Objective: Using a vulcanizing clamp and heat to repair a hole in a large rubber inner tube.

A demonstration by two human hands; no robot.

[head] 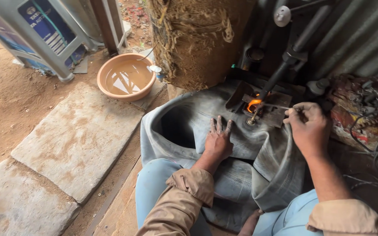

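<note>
Knees in pale blue trousers frame a grey tube (259,144) draped over the lap. Left hand (218,140) lies flat, fingers spread, pressing the rubber still. Right hand (308,129) pinches a thin rod (276,106) toward the flame (253,104) just ahead. Keeping the rubber taut and the left fingers back from the heat seems wise.

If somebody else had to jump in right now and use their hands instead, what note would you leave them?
Left hand: flat, fingers spread, pressing the grey rubber inner tube draped over the lap.
Right hand: pinching a thin stick whose tip reaches the small orange flame.
The flame burns on the tube under the dark press arm. The basin of water sits off to the left on the ground.
Done: flame is lit. Left: the flame is not yet out; the tube lies under the press.
</note>
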